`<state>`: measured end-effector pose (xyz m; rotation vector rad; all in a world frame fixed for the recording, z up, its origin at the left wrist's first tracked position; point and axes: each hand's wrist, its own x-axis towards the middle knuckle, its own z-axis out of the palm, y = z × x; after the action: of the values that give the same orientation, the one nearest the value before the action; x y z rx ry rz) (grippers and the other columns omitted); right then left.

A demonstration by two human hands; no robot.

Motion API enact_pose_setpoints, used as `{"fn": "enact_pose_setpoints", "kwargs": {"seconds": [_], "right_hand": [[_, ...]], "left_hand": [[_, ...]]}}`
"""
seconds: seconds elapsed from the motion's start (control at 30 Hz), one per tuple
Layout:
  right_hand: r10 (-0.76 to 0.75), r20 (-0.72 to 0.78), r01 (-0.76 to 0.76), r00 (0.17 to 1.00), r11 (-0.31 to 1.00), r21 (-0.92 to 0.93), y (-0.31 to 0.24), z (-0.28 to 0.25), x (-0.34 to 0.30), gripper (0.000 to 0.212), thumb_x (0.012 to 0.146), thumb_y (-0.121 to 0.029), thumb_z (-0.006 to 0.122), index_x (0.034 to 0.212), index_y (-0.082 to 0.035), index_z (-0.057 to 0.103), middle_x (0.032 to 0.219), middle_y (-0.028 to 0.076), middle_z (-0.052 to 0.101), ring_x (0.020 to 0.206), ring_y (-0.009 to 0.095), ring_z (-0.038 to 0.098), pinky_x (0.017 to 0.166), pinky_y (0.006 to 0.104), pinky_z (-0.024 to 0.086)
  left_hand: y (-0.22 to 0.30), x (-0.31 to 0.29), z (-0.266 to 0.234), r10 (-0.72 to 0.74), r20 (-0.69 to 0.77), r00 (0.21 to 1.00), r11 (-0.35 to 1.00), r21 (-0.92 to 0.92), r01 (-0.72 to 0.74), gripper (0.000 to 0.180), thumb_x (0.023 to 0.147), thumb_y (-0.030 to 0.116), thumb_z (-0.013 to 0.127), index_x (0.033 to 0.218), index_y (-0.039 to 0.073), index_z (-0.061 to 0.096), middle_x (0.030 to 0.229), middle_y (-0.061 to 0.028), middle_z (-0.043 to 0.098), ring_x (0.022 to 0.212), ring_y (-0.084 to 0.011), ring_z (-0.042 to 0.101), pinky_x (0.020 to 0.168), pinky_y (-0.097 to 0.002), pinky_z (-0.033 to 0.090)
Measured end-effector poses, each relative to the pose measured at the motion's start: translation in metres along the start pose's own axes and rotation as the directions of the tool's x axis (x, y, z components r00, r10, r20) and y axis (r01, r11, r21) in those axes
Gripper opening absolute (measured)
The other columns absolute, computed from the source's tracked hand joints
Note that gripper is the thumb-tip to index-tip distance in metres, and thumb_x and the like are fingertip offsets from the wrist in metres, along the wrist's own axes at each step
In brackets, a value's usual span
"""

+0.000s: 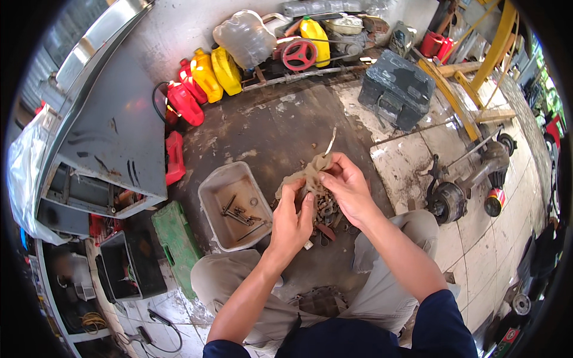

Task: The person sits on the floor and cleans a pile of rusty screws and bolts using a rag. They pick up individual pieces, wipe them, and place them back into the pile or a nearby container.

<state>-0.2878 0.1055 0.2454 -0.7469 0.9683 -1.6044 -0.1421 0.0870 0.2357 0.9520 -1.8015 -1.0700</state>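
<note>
Grip: left hand [290,224] and right hand [351,192] both hold the brownish cloth [317,165] with their fingers.
Cloth: it is above the pile of metal parts [327,210].
Grey tub [240,179]: stands left of this pile, with bolts [236,213] inside.

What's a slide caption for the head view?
Left hand and right hand hold a cloth beside a tub of metal parts.

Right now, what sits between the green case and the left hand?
The grey tub, with loose metal parts inside, sits between the green case and the left hand; the head view shows it.
</note>
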Motion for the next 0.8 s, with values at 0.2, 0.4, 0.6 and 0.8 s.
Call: {"fn": "enact_pose_setpoints", "kwargs": {"seconds": [0.2,0.4,0.6,0.8], "right_hand": [[0.068,-0.014,-0.069,0.998,0.998,-0.016,-0.006,-0.003,-0.005,0.013,0.092,-0.004,0.06,0.105,-0.001,0.06,0.098,0.002,0.063,0.092,0.007,0.059,0.083,0.023,0.049],[0.025,-0.049,-0.024,0.999,1.0,0.001,-0.013,-0.004,-0.003,0.013,0.094,-0.008,0.059,0.104,-0.001,0.061,0.098,0.003,0.065,0.088,0.007,0.06,0.078,0.0226,0.05],[0.008,-0.195,-0.004,0.981,1.0,0.022,-0.026,-0.016,0.004,0.015,0.094,-0.014,0.06,0.103,-0.002,0.062,0.095,0.002,0.066,0.086,0.007,0.06,0.079,0.0233,0.049],[0.018,-0.096,-0.019,0.995,1.0,-0.005,-0.026,-0.018,-0.004,0.016,0.093,-0.014,0.062,0.105,-0.003,0.063,0.096,0.002,0.066,0.088,0.007,0.059,0.079,0.0225,0.048]], "left_hand": [[-0.007,-0.005,0.001,-0.021,0.057,0.998,1.0,0.002,0.021,0.028,0.091,0.007,0.057,0.117,-0.002,0.049,0.103,-0.0222,0.062,0.093,-0.0358,0.062,0.081,-0.0401,0.048],[-0.002,0.004,-0.004,0.08,0.097,0.992,0.977,0.188,-0.098,0.027,0.091,0.005,0.056,0.118,0.0,0.051,0.102,-0.0174,0.064,0.09,-0.0311,0.062,0.079,-0.037,0.048],[0.005,0.003,-0.003,0.068,0.107,0.992,0.988,0.134,-0.082,0.027,0.093,0.008,0.055,0.118,-0.001,0.051,0.106,-0.0177,0.064,0.096,-0.0271,0.063,0.083,-0.0351,0.048],[0.001,-0.006,-0.005,0.054,0.084,0.995,0.996,0.069,-0.06,0.026,0.091,0.008,0.058,0.116,0.0,0.053,0.108,-0.0188,0.064,0.093,-0.0339,0.062,0.08,-0.0398,0.049]]}}
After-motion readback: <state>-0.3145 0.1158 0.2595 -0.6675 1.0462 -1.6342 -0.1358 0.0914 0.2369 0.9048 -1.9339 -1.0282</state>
